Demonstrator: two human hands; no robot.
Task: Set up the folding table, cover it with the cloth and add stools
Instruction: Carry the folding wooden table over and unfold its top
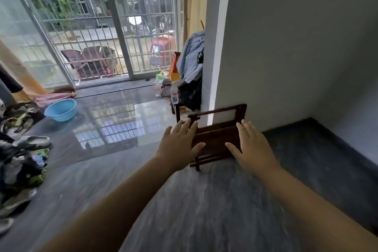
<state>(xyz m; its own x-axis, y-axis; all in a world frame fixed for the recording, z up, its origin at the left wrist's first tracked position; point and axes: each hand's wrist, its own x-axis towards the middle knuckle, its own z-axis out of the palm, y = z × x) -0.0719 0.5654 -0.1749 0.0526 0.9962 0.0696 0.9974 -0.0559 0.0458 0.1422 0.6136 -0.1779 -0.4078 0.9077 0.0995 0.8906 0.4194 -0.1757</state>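
A dark brown wooden folding piece [216, 139], folded flat, leans upright against the corner of the grey wall [286, 57] and stands on the glossy grey floor. My left hand [180, 143] is stretched out at its left edge with the fingers spread. My right hand [251, 145] is at its right edge, fingers also apart. Both hands are at the wood, and neither is closed around it. I see no cloth for the table.
A blue plastic basin [61, 109] sits on the floor at the left. Clothes and sandals [22, 159] pile up along the left edge. Water bottles [174, 93], bags and a draped blue shirt [191, 61] crowd the wall corner. A barred sliding window [92, 26] closes the far side.
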